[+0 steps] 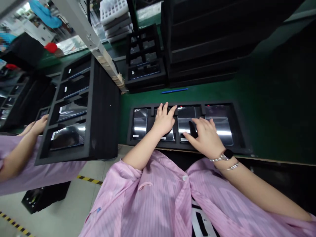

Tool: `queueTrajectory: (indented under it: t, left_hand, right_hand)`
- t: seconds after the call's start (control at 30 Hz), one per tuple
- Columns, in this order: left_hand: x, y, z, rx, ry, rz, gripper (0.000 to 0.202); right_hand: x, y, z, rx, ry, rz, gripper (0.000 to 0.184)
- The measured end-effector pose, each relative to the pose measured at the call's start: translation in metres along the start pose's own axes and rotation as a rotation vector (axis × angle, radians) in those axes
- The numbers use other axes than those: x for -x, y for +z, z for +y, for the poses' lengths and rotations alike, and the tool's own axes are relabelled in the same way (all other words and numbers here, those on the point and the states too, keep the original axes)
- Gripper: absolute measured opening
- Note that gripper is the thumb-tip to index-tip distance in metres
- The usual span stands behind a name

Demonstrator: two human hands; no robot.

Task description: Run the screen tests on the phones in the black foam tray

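Note:
A black foam tray [242, 144] lies on the green bench close in front of me, with flat, glossy phone-like devices in its slots. The leftmost device [140, 123] shows a small white label at its lower end. My left hand [164, 121] rests with spread fingers over the second device [170, 136], hiding most of it. Over the third device [184, 115] is my right hand [207, 136], thumb and fingers apart; whether it touches the glass I cannot tell. Its fingers also reach beside the rightmost device [223, 126].
A blue pen [174, 91] lies behind the tray. To the left rises a tall stack of filled foam trays [102, 115]. Another tray stack [148, 79] stands behind, beside a metal post [91, 36]. A co-worker's arm [21, 148] shows at far left.

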State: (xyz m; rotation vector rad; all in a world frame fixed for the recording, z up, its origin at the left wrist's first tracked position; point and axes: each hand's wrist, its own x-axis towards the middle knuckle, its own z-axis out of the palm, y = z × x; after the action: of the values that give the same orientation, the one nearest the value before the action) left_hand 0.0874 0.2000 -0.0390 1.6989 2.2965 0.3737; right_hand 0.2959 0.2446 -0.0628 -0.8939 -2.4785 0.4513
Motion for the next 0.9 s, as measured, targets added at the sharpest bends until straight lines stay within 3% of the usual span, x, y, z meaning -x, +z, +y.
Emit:
queueTrajectory:
  t: [0.2, 0.33, 0.5, 0.73, 0.9]
  left_hand:
    - [-0.003, -0.001, -0.011, 0.078, 0.048, 0.054, 0.059]
    - [-0.001, -0.005, -0.015, 0.14, 0.121, 0.155, 0.056]
    - [0.035, -0.024, -0.021, 0.174, 0.152, 0.31, 0.051]
    - [0.123, -0.048, -0.029, -0.071, -0.063, 0.125, 0.052]
    - [0.144, -0.047, -0.021, -0.166, -0.124, 0.019, 0.053]
  right_hand:
    - [-0.008, -0.004, 0.005, -0.043, 0.034, -0.058, 0.067]
    - [-0.013, -0.007, 0.01, -0.051, 0.066, -0.107, 0.068]
    - [-0.006, -0.021, 0.013, -0.063, 0.085, -0.151, 0.076]
    - [0.036, -0.046, 0.013, -0.004, 0.051, -0.058, 0.053]
    - [0.051, -0.05, 0.007, 0.069, 0.025, -0.085, 0.05]
